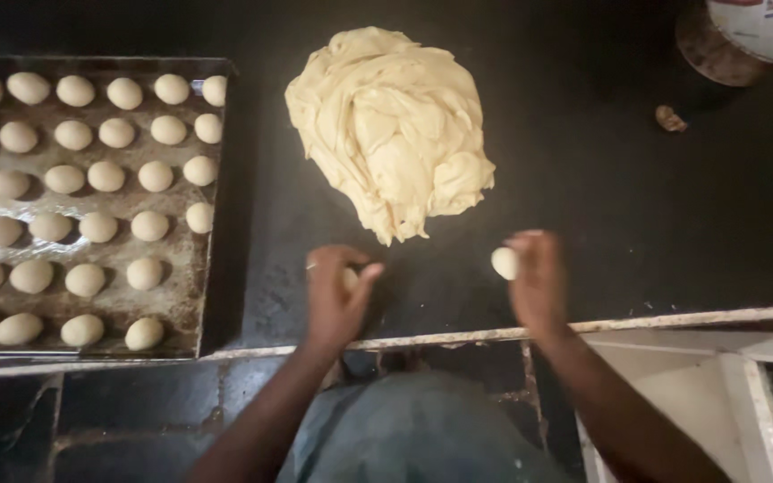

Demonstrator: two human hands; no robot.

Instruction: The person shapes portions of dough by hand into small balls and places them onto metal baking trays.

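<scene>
Head view: person stands at a dark counter, both hands at its near edge.
Left hand (337,291): cupped and curled down on the counter, fingers closed round a small dough piece (351,279), only a pale sliver shows under the thumb; ring on one finger.
Right hand (537,284): curled, grasping a small dough ball (505,263) at the fingertips, ball pokes out on the inner side, just above or on the surface, cannot tell which.
Counter edge (691,316): pale worn lip just beside both wrists.
Risk near edge: both pieces sit close to the lip; a loose roll likely sends one off toward the person's lap or the floor.
Risk grip: right ball is held only at the tips; likely slips if the fingers relax.
Dough mass (391,130): big pale heap behind the hands, its lower tip near the left hand but apart from it.
Risk sticking: a rolled ball touching that tip probably fuses back in.
Baking tray (218,206): left of the hands, rows of dough balls (100,176) nearly filling it, spaced tightly.
Risk tray: little free room shows at the right column; a new ball set down probably presses against a neighbour.
Far right: round tin (744,36) and a small brown scrap (670,117), well apart from the hands.
</scene>
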